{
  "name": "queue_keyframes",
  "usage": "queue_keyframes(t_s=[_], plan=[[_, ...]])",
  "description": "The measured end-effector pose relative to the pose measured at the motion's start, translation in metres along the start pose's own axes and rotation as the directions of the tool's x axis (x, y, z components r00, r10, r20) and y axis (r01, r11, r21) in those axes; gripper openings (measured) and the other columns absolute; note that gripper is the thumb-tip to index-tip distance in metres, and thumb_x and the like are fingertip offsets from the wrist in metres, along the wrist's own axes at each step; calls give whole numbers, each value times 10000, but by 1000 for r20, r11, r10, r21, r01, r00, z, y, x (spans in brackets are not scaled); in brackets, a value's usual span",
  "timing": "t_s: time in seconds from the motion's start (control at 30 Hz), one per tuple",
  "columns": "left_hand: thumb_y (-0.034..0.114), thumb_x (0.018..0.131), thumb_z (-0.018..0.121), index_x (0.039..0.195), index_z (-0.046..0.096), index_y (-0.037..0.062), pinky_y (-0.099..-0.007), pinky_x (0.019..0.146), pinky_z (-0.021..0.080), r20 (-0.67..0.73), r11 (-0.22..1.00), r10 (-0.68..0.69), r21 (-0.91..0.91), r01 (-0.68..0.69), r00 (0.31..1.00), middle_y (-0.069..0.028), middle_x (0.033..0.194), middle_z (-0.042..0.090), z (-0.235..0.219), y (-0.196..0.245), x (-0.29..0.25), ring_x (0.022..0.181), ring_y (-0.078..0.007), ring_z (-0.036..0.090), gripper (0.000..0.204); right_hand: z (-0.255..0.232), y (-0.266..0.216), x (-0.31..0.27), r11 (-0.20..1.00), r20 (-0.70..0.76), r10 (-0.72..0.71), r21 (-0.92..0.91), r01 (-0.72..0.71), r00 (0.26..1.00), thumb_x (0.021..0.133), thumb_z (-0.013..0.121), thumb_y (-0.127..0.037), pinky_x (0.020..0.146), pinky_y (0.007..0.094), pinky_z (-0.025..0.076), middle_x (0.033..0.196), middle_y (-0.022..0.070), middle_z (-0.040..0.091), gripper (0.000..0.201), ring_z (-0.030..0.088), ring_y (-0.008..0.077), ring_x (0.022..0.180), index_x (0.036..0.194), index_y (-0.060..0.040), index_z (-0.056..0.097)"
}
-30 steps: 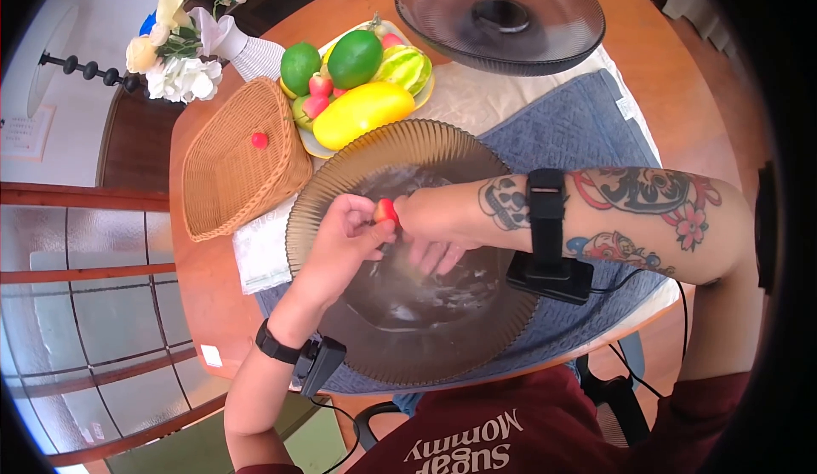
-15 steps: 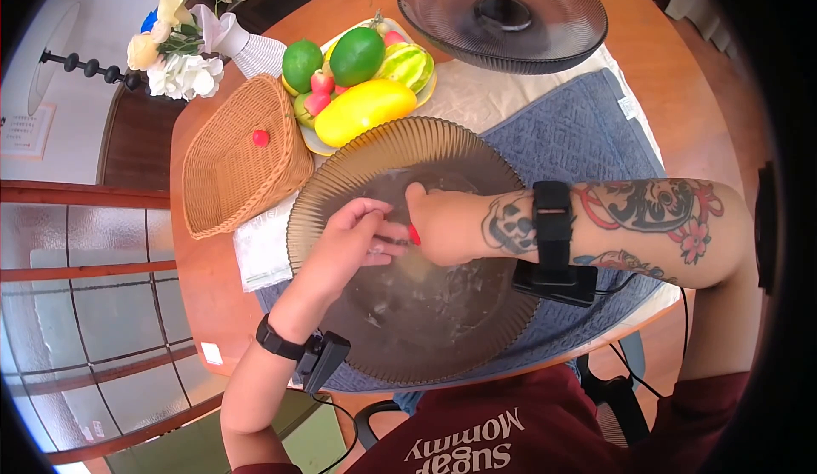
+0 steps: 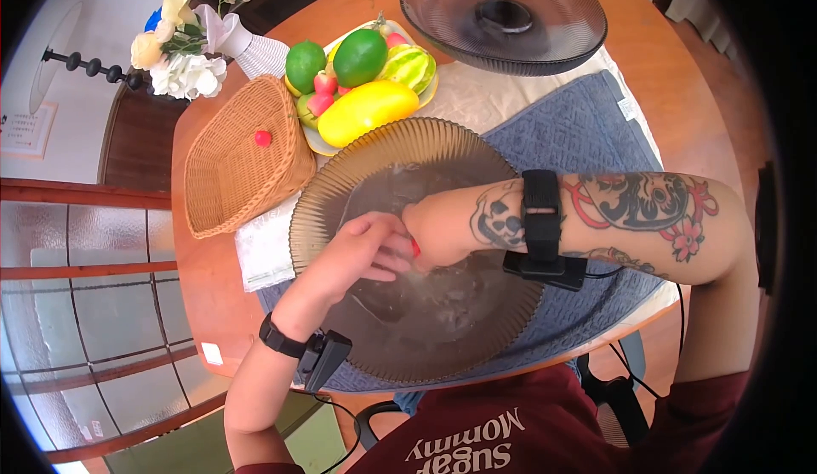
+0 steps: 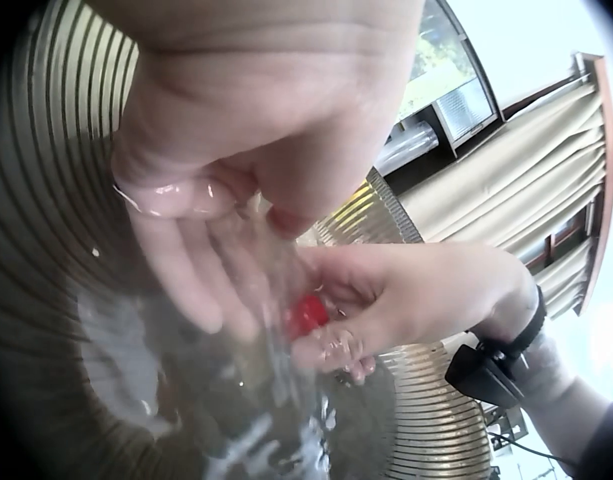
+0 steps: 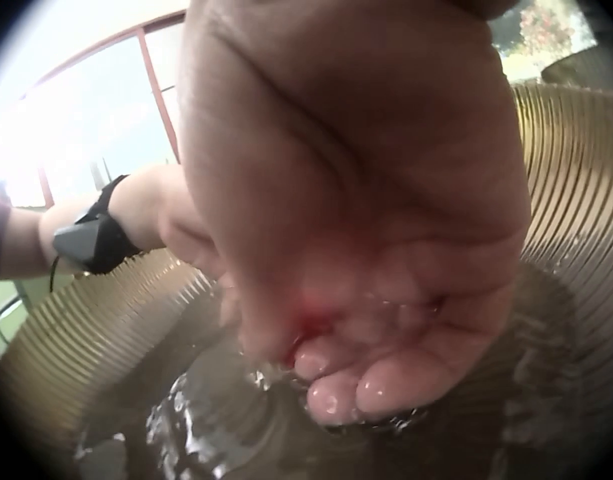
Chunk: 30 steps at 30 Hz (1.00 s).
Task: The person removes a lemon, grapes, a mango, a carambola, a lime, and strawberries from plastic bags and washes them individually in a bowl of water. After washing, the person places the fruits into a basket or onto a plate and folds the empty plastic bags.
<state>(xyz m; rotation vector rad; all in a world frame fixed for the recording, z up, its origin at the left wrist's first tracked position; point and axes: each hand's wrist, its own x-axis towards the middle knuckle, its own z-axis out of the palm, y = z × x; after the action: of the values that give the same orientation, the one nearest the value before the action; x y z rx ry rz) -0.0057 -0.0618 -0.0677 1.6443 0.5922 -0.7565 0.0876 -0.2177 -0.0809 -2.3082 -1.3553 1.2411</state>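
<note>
Both hands are inside a large ribbed glass bowl (image 3: 311,193) of water. My right hand (image 3: 436,234) grips a small red fruit (image 4: 308,315) between thumb and curled fingers, low at the water. In the right wrist view only a blurred patch of red shows behind the thumb. My left hand (image 3: 368,248) is beside it, loosely extended fingers reaching to the right hand and the fruit. In the left wrist view those fingers point down into the rippling water, holding nothing that shows.
A wicker basket (image 3: 225,176) with one red fruit (image 3: 263,139) inside stands at the left. Behind the bowl, a plate (image 3: 319,145) carries a yellow melon (image 3: 366,113) and other fruit. Another glass bowl (image 3: 545,48) is at the back right. A blue towel (image 3: 562,125) lies under the big bowl.
A second ago the left hand pinched the red fruit above the water, next to the right hand. The fruit is now in the right hand, lower down, and the left fingers have loosened.
</note>
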Motion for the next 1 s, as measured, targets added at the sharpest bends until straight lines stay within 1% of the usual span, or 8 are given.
queue_keyframes(t_s=[0.13, 0.3, 0.43, 0.5, 0.6, 0.7, 0.83, 1.0], plan=[[469, 1048, 365, 1151, 592, 64, -305, 768, 560, -2, 999, -37, -1, 37, 999, -75, 968, 691, -2, 1, 3, 852, -194, 692, 475, -5, 3, 12, 981, 64, -190, 51, 187, 980, 856, 700, -252, 741, 396, 532, 974, 231, 691, 405, 693, 350, 880, 1093, 44, 559], [506, 1059, 331, 1058, 621, 57, -288, 679, 570, 71, 986, 22, -167, -10, 997, -78, 854, 687, -5, -4, 3, 714, -170, 681, 535, -6, -4, 2, 846, -160, 37, 530, 54, 986, 917, 593, -161, 675, 363, 521, 933, 187, 674, 311, 686, 272, 823, 1129, 45, 498], [487, 1060, 371, 1067, 608, 73, -275, 675, 562, 21, 991, 30, -132, -27, 999, -45, 847, 659, -7, -3, 4, 712, -140, 664, 478, 0, -3, 0, 861, -228, 15, 497, 103, 974, 941, 536, -132, 654, 356, 523, 940, 162, 668, 289, 684, 249, 821, 1176, 25, 478], [456, 1044, 457, 1083, 592, 83, -251, 686, 547, -61, 995, 42, -93, -47, 997, -12, 849, 621, -6, -1, 2, 732, -104, 636, 398, -6, -5, -5, 617, 36, 132, 779, -111, 991, 963, 489, -156, 674, 358, 542, 997, 173, 669, 301, 685, 261, 834, 1195, 35, 488], [352, 988, 617, 1052, 573, 74, -239, 683, 511, -15, 992, 104, 71, -103, 994, -18, 883, 612, -8, -2, 1, 765, -99, 608, 289, 22, 35, 20, 330, 100, 53, 937, -112, 994, 979, 447, -195, 723, 366, 562, 1069, 187, 665, 337, 688, 277, 885, 1213, 40, 512], [291, 919, 716, 1087, 533, 56, -249, 685, 478, 250, 834, 225, 450, -318, 942, -19, 839, 580, -18, -8, 3, 762, -101, 559, 342, 10, 23, 8, 445, 152, 132, 874, -196, 979, 991, 439, -272, 755, 369, 570, 1121, 204, 663, 388, 685, 287, 956, 1209, 28, 551], [237, 876, 757, 1101, 503, 40, -267, 697, 460, 255, 765, 260, 534, -359, 932, -27, 812, 562, -14, -4, 9, 743, -115, 527, 393, -3, 1, -4, 637, 301, 77, 719, -279, 951, 987, 469, -353, 760, 365, 564, 1157, 190, 658, 444, 677, 270, 994, 1222, 11, 564], [97, 858, 752, 1089, 499, 43, -272, 749, 468, 24, 774, 472, 468, -427, 881, -37, 890, 550, -12, -12, 17, 812, -125, 526, 347, 10, 11, 8, 475, 238, 90, 843, -251, 967, 988, 480, -426, 766, 361, 557, 1109, 140, 659, 456, 663, 238, 953, 1151, -19, 603]])
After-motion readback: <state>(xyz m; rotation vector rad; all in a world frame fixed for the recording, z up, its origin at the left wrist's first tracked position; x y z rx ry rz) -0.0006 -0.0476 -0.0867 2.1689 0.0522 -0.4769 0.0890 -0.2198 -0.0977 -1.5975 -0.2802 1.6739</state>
